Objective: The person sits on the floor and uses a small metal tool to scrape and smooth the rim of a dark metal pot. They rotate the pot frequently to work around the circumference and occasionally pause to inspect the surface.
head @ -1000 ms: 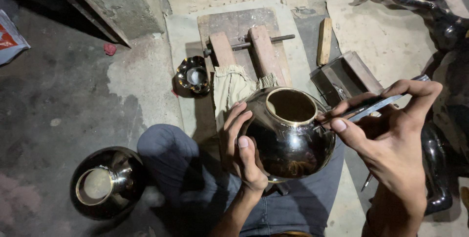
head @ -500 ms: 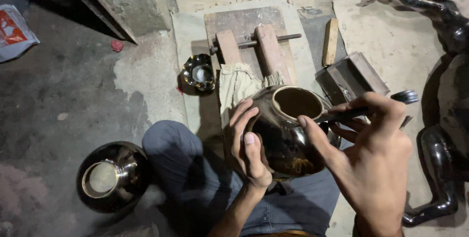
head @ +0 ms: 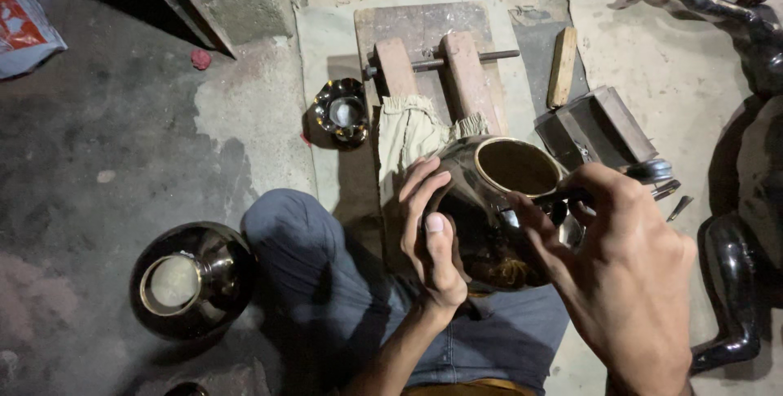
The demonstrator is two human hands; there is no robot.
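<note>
A dark, polished, round metal pot (head: 489,216) with a wide open mouth rests on the person's lap, near the middle of the scene, leaning against a pale cloth (head: 412,131) draped over a wooden clamp block (head: 432,61) just beyond it. The left hand (head: 432,233) is spread flat against the pot's left side, fingers open and curved over the belly, thumb pointing back toward the body. The right hand (head: 620,265) is closed around a thin dark metal tool (head: 603,188), pinched between thumb and fingers, its tip at the pot's right shoulder just below the rim. To the near left on the concrete floor stands a second round dark pot (head: 192,282); a small shiny fluted metal dish (head: 341,112) lies farther off, left of the cloth.
</note>
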